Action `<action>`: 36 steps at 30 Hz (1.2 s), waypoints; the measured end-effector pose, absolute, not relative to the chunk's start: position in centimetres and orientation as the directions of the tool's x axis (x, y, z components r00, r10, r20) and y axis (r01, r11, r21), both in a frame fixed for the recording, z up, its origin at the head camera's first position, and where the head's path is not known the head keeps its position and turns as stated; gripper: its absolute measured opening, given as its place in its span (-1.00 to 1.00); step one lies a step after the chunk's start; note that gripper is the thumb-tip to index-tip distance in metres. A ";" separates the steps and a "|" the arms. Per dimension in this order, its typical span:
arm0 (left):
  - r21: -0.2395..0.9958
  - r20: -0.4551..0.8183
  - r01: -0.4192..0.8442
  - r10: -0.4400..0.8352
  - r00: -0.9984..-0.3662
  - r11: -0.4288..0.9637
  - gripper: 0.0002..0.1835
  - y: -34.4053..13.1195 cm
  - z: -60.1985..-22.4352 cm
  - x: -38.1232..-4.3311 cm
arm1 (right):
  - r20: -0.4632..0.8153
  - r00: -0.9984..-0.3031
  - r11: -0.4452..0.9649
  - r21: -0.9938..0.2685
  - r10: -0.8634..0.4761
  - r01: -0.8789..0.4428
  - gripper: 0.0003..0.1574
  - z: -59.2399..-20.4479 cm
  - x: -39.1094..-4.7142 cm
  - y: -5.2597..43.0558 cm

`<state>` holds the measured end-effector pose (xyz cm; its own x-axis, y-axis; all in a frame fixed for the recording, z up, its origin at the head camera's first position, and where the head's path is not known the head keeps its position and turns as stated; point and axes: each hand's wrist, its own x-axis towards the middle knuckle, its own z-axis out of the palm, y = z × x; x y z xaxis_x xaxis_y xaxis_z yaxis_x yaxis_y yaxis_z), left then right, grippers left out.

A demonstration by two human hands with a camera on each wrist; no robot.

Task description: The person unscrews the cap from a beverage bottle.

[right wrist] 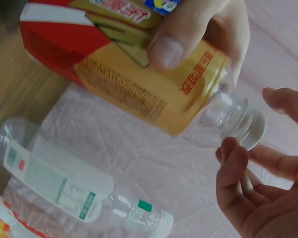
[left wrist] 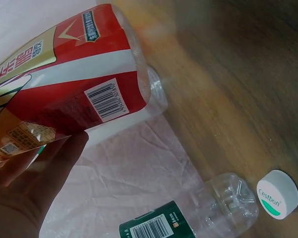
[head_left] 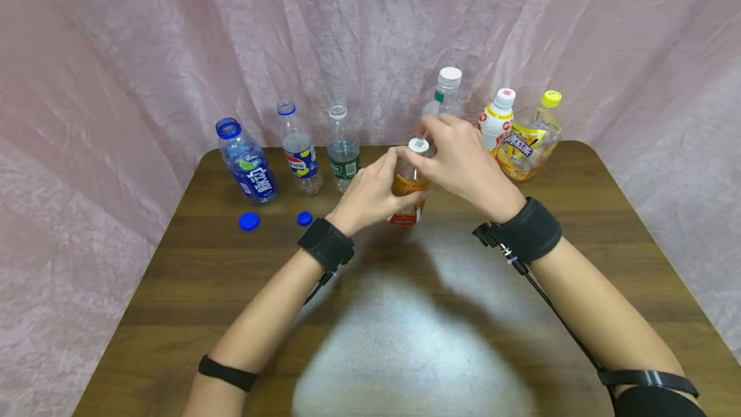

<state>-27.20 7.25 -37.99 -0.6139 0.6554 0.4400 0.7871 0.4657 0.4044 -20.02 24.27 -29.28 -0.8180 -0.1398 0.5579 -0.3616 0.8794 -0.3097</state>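
My left hand (head_left: 373, 188) grips a bottle (left wrist: 89, 74) with a red and gold label. Its thumb lies along the gold part in the right wrist view. A white cap (head_left: 419, 145) sits on the bottle's clear neck (right wrist: 223, 111). Around that cap is my right hand (head_left: 460, 156), its fingers loosely bent and at the cap's edge. The right thumb (right wrist: 285, 101) stands apart from the cap in the right wrist view. Beside the left hand stands an uncapped green-labelled bottle (head_left: 344, 153), with a loose white Cestbon cap (left wrist: 278, 194) near its base in the left wrist view.
Uncapped at the left stand a blue bottle (head_left: 247, 163) and a blue-labelled clear bottle (head_left: 301, 159). Two blue caps (head_left: 249, 221) lie before them. To the right are a white-capped clear bottle (head_left: 448, 92), a white bottle (head_left: 496, 121) and a yellow-capped bottle (head_left: 529, 143). A pink curtain (head_left: 370, 31) hangs behind.
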 end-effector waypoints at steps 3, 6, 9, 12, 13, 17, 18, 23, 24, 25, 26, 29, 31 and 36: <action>0.399 0.450 0.785 0.646 -0.617 0.473 -0.20 7.3 -37.9 -27.1 | 0.585 -0.804 0.888 -0.307 -0.107 -0.342 -0.60 -29.1 -20.3 24.2; 0.399 0.455 0.786 0.642 -0.617 0.472 -0.19 7.4 -37.9 -27.1 | 0.587 -0.802 0.894 -0.294 -0.110 -0.338 -0.59 -29.1 -20.5 24.0; 0.394 0.462 0.788 0.639 -0.615 0.474 -0.19 7.4 -37.9 -27.3 | 0.590 -0.795 0.890 -0.278 -0.138 -0.361 -0.60 -29.3 -20.6 23.9; 0.382 0.468 0.793 0.641 -0.609 0.474 -0.19 7.3 -37.9 -27.5 | 0.599 -0.782 0.883 -0.259 -0.172 -0.392 -0.61 -29.4 -20.5 24.0; 0.380 0.466 0.794 0.643 -0.608 0.475 -0.19 7.3 -37.9 -27.5 | 0.603 -0.777 0.881 -0.251 -0.182 -0.402 -0.61 -29.5 -20.4 24.0; 0.373 0.457 0.795 0.652 -0.606 0.478 -0.18 7.2 -38.0 -27.5 | 0.623 -0.751 0.874 -0.217 -0.219 -0.434 -0.64 -29.8 -20.4 24.0; 0.371 0.456 0.796 0.652 -0.605 0.479 -0.18 7.2 -38.0 -27.4 | 0.627 -0.746 0.872 -0.211 -0.226 -0.442 -0.65 -29.9 -20.5 24.0; 0.384 0.437 0.790 0.659 -0.612 0.478 -0.19 7.1 -38.2 -27.4 | 0.625 -0.739 0.868 -0.194 -0.250 -0.457 -0.66 -30.2 -20.6 23.9; 0.389 0.433 0.789 0.661 -0.613 0.476 -0.19 7.1 -38.2 -27.5 | 0.621 -0.742 0.869 -0.191 -0.254 -0.457 -0.67 -30.2 -20.7 24.0; 0.395 0.430 0.787 0.662 -0.614 0.474 -0.20 7.1 -38.3 -27.5 | 0.616 -0.744 0.868 -0.190 -0.258 -0.458 -0.68 -30.2 -20.7 24.0; 0.398 0.429 0.787 0.663 -0.614 0.472 -0.20 7.1 -38.3 -27.5 | 0.612 -0.746 0.868 -0.188 -0.262 -0.460 -0.69 -30.2 -20.8 24.0; 0.408 0.428 0.786 0.664 -0.613 0.463 -0.21 7.1 -38.2 -27.6 | 0.610 -0.743 0.861 -0.188 -0.274 -0.472 -0.73 -30.2 -21.0 24.2; 0.412 0.428 0.788 0.666 -0.611 0.458 -0.20 7.1 -38.1 -27.7 | 0.614 -0.737 0.855 -0.187 -0.283 -0.484 -0.76 -30.2 -21.1 24.3; 0.438 0.412 0.785 0.678 -0.609 0.438 -0.19 6.9 -38.0 -28.0 | 0.611 -0.726 0.837 -0.180 -0.316 -0.516 -0.83 -30.1 -21.4 24.4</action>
<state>-28.01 6.88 -38.03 -0.6087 0.6781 0.4120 0.7848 0.4382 0.4383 -21.40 24.39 -30.06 -0.7261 -0.3163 0.6106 -0.5162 0.8373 -0.1801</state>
